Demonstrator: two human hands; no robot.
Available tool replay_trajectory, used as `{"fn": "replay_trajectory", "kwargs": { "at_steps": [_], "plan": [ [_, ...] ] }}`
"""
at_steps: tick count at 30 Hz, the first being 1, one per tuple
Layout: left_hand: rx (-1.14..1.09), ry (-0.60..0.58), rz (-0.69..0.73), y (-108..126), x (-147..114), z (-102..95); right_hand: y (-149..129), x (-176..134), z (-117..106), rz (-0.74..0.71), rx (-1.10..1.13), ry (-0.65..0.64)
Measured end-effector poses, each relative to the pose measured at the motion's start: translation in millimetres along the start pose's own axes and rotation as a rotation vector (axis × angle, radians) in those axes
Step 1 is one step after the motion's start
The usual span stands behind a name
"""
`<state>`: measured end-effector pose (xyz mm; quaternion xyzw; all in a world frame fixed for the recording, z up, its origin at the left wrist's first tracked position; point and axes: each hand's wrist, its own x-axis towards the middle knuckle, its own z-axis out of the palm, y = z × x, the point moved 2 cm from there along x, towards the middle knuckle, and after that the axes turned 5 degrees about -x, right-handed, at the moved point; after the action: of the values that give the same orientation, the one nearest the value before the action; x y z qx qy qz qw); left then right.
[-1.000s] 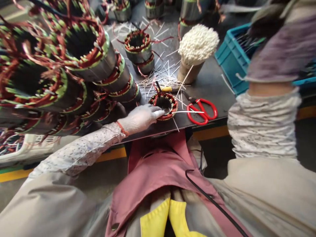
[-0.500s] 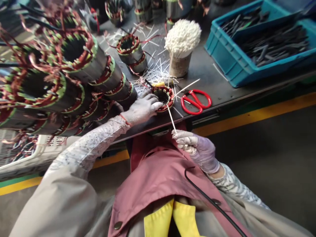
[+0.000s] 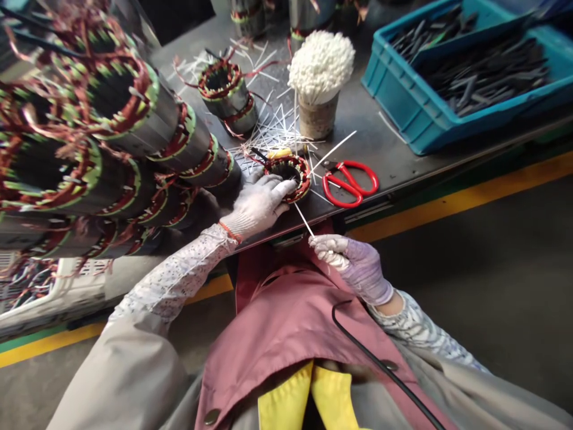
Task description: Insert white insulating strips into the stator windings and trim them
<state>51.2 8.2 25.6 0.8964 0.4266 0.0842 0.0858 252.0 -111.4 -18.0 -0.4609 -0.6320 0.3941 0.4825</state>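
My left hand (image 3: 259, 203), in a whitish knit glove, lies over the near left rim of a motor stator (image 3: 302, 189) with red windings and holds it on the table. Its fingertips reach to the stator's opening. In my right hand (image 3: 351, 263), also gloved, a thin white stick (image 3: 304, 220) is pinched between thumb and fingers. The stick slants up to the near edge of the stator, where its far end is hard to make out. Red-handled scissors (image 3: 353, 184) lie just right of the stator, beside another white stick (image 3: 335, 148) that leans outward.
Stacked stators (image 3: 120, 107) crowd the left side. Behind the work stand a smaller pair of stators (image 3: 228, 98) and a cup (image 3: 317, 116) packed with white-tipped sticks. Loose white sticks (image 3: 280, 131) litter the table. A blue bin (image 3: 407, 113) holds dark strips at right.
My left hand has shifted over the rim, its fingers now further across the stator's opening. Less of the stick shows between my right hand and the stator. The view has moved slightly.
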Motion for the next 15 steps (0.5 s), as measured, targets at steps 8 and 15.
{"fn": "replay_trajectory", "kwargs": {
  "at_steps": [8, 15],
  "plan": [
    [-0.256, 0.289, -0.161, -4.1, -11.0, 15.9, 22.6, 62.5, 41.8, -0.075, 0.007, 0.163],
    [-0.284, 0.556, -0.070, -2.5, -14.8, 31.7, -0.5, 70.2, 34.7, -0.232, -0.285, 0.182]
  ]
}}
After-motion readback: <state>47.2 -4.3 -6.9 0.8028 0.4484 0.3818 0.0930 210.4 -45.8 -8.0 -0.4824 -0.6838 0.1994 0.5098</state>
